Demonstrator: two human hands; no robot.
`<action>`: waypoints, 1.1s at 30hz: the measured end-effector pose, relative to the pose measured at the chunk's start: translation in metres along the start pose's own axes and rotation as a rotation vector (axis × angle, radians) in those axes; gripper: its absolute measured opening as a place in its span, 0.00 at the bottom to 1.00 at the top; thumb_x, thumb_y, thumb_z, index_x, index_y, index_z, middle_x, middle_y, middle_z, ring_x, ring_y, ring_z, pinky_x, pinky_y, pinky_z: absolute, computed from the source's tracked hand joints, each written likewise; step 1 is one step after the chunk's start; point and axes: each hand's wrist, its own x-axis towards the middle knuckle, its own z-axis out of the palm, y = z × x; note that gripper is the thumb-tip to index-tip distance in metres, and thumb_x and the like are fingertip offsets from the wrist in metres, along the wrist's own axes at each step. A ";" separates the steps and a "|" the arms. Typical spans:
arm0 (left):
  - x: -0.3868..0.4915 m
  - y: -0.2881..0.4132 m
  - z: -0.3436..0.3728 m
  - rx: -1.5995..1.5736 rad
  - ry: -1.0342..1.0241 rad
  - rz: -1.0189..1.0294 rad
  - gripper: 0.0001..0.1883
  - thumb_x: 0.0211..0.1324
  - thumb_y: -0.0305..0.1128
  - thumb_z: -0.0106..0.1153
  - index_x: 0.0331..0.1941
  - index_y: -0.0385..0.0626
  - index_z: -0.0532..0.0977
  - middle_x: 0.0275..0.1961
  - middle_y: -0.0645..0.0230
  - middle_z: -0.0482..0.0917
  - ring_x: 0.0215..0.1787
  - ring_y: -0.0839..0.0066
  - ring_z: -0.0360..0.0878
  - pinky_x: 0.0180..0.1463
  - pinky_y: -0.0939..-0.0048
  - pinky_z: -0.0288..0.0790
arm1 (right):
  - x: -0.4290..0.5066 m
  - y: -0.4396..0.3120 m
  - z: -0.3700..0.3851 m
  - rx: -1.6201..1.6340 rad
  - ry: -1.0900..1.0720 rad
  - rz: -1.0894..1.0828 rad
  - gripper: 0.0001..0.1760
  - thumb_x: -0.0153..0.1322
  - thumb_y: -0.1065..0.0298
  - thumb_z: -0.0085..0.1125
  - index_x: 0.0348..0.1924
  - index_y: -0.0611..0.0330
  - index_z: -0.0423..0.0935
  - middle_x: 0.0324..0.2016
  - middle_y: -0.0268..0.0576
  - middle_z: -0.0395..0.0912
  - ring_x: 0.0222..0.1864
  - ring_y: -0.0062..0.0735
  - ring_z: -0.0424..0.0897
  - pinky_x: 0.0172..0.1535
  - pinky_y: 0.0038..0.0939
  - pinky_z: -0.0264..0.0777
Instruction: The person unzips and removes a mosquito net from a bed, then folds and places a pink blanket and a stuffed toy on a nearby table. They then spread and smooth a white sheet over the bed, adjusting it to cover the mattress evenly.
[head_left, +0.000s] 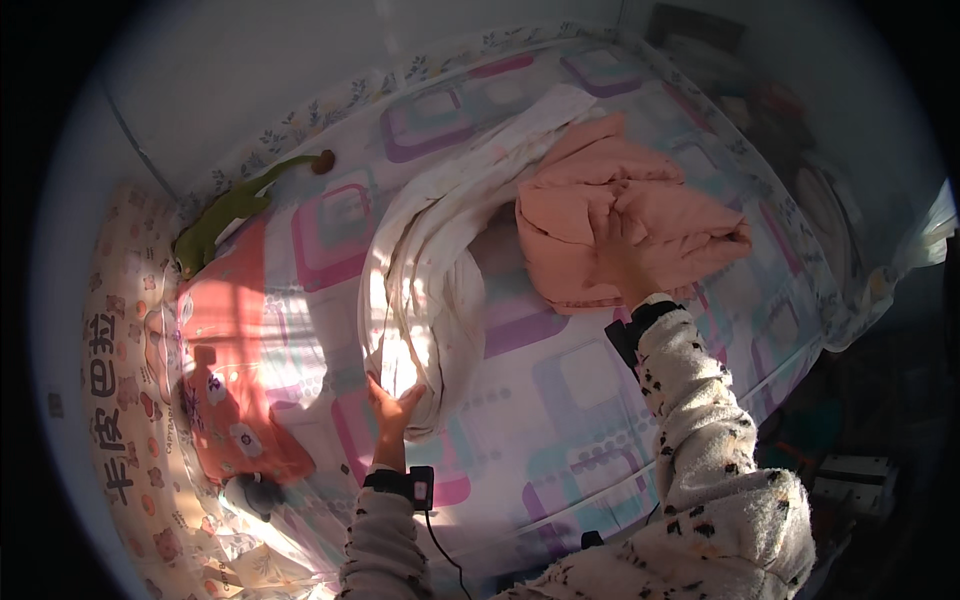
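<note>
On the bed, my left hand (394, 409) grips the near end of a long, folded white quilt (427, 255), thumb and fingers apart around its edge. The quilt curves away towards the far side of the bed. My right hand (619, 251) lies with spread fingers on top of a bunched pink quilt (637, 202), at the right of the white one. The far parts of the two quilts touch. Both wrists wear black bands with small devices.
A patterned sheet (585, 375) covers the bed. At the left lie a coral pillow (247, 435), a green plush toy (225, 217) and a dark grey object (255, 495). A printed cloth (135, 360) lines the left edge. White walls (262, 67) stand behind.
</note>
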 end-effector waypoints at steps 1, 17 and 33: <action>-0.001 -0.001 0.004 0.024 -0.014 0.028 0.60 0.31 0.46 0.74 0.66 0.38 0.46 0.63 0.39 0.58 0.66 0.46 0.54 0.66 0.54 0.53 | 0.003 -0.001 0.020 -0.058 -0.096 0.036 0.66 0.47 0.50 0.75 0.70 0.43 0.39 0.68 0.49 0.41 0.68 0.51 0.45 0.53 0.75 0.50; -0.070 0.062 -0.016 0.053 0.064 0.336 0.56 0.32 0.44 0.72 0.66 0.41 0.49 0.64 0.45 0.58 0.67 0.49 0.54 0.66 0.55 0.53 | -0.142 0.089 -0.019 1.408 -0.031 0.039 0.16 0.55 0.80 0.53 0.37 0.67 0.76 0.26 0.37 0.78 0.30 0.24 0.77 0.32 0.26 0.72; -0.180 0.245 -0.146 -0.345 -0.730 0.981 0.55 0.41 0.47 0.68 0.67 0.44 0.43 0.68 0.52 0.48 0.69 0.56 0.49 0.67 0.59 0.53 | -0.419 0.070 -0.223 1.926 0.096 0.002 0.39 0.54 0.68 0.64 0.58 0.69 0.63 0.51 0.47 0.72 0.51 0.33 0.72 0.54 0.33 0.67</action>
